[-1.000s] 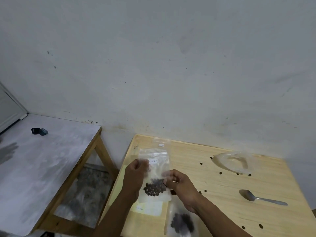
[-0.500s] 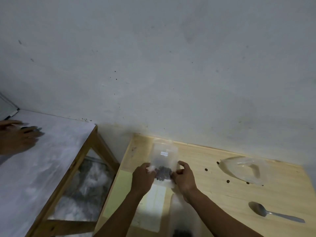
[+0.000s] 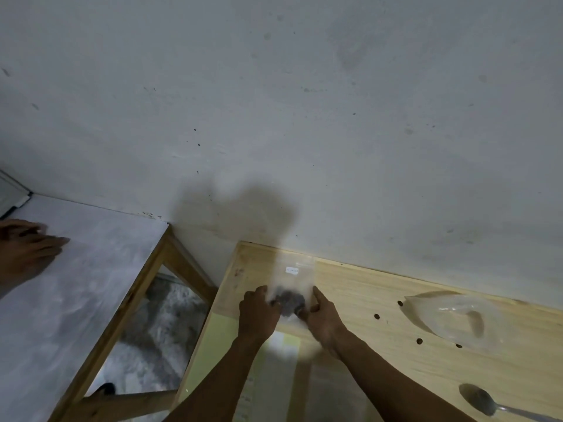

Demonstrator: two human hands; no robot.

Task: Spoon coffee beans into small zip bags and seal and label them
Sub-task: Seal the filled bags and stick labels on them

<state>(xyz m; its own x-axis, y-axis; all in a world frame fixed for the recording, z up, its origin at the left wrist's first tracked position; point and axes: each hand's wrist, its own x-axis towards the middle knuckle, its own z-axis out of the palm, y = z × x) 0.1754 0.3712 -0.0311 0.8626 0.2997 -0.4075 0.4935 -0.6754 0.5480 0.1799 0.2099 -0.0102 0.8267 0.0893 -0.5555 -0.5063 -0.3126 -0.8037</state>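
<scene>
A pale wall (image 3: 304,102) fills most of the head view above two surfaces: a grey side table (image 3: 76,284) at left, where another person's hand (image 3: 27,248) rests flat, and the wooden desk (image 3: 380,300) at right, where the work goes on. On the desk lie a large clear bag (image 3: 454,318), slumped and seemingly near empty, a yellow-green sheet (image 3: 219,339) under the forearms, a spoon (image 3: 484,402) lying idle at the lower right, and a few loose beans (image 3: 377,316) scattered between them. Near the desk's far left corner, the person holds a small zip bag (image 3: 294,278) by its lower part, with a dark clump of beans at the bottom and a small white label (image 3: 292,270) near the top. The left hand (image 3: 257,310) grips the bag's left edge with curled fingers; the right hand (image 3: 323,312) pinches its right edge, thumb raised along the side. Whether the bag touches the desk or hangs just above it cannot be told through the blur. The bag looks filled and labelled; whether its zip is pressed shut is too blurred to tell. Judging by this, the bag is nearly finished. The stray beans remain to gather, and what look like more clear bags lie near the forearms at the frame's bottom.
</scene>
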